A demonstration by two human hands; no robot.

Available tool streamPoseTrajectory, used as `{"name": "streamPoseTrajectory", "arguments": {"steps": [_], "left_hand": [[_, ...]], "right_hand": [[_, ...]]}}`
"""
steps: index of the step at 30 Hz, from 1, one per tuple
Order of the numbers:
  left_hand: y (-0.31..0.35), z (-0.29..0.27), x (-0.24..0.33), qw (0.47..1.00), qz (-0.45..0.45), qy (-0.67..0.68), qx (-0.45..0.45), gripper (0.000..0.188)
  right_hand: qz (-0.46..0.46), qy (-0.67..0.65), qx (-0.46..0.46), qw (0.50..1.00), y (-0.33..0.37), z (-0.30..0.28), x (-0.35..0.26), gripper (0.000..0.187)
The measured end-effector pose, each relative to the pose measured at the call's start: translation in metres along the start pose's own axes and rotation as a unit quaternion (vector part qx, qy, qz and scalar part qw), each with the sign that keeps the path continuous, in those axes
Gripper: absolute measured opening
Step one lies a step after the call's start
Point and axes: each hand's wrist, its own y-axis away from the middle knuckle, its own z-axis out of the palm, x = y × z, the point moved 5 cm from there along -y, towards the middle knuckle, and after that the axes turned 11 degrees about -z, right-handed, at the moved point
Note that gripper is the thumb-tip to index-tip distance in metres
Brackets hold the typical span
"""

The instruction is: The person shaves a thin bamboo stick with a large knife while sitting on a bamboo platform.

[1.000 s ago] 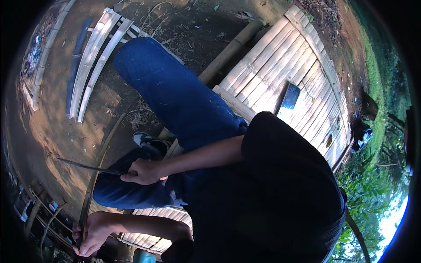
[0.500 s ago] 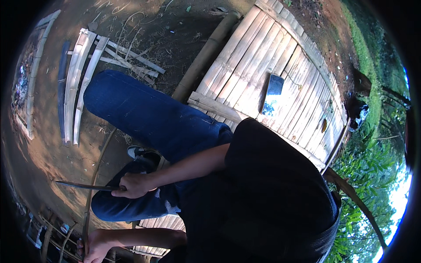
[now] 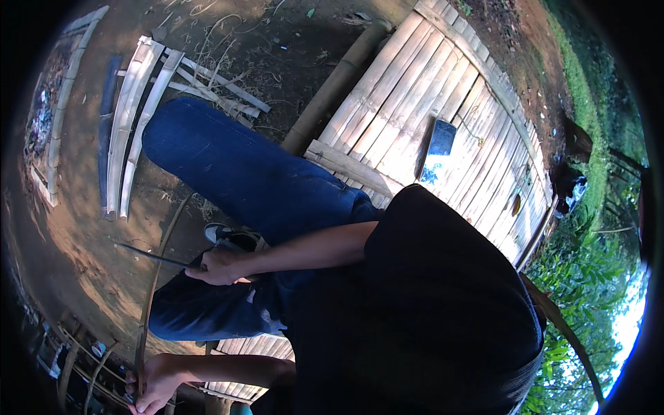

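My right hand [image 3: 220, 267] is closed round the handle of a knife [image 3: 149, 254] with a long, narrow, dark blade. It is held above my bent leg in blue jeans [image 3: 200, 304]. The blade crosses a long, thin, curved strip [image 3: 156, 277] that looks like bamboo; whether the two touch, I cannot tell. Lower in the view, my left hand [image 3: 160, 382] grips the strip near its lower end, fingers bent around it. The strip's far end reaches down toward the ground beside my shoe [image 3: 218, 233].
Split bamboo pieces [image 3: 131, 131] lie on the dirt ground with scattered shavings. A bamboo slat platform [image 3: 394, 104] bears a phone [image 3: 438, 142]. A thick bamboo pole [image 3: 332, 90] runs along its edge. Poles and sticks [image 3: 83, 360] stand at the lower left; green plants [image 3: 581, 283] grow at right.
My right hand and the knife have moved up along the strip, and the blade now tilts more. My left hand stays on the strip. The whole view has shifted slightly.
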Motion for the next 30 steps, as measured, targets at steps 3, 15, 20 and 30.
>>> {"name": "streamPoseTrajectory", "arguments": {"steps": [3, 15, 20, 30], "left_hand": [[0.0, -0.006, 0.005, 1.0, -0.007, -0.002, -0.007, 0.015], [-0.001, -0.01, 0.002, 0.994, -0.065, 0.048, -0.068, 0.016], [0.005, -0.011, 0.004, 0.997, -0.034, 0.007, -0.062, 0.021], [0.001, -0.013, 0.0, 0.996, -0.048, 0.028, -0.068, 0.017]], "right_hand": [[-0.148, 0.039, -0.035, 0.988, 0.011, 0.024, -0.047, 0.063], [-0.016, -0.142, -0.055, 0.988, -0.018, 0.021, 0.004, 0.062], [-0.205, -0.021, -0.068, 0.976, -0.008, 0.037, -0.045, 0.06], [0.128, -0.139, 0.063, 0.98, -0.047, 0.002, 0.051, 0.064]]}}
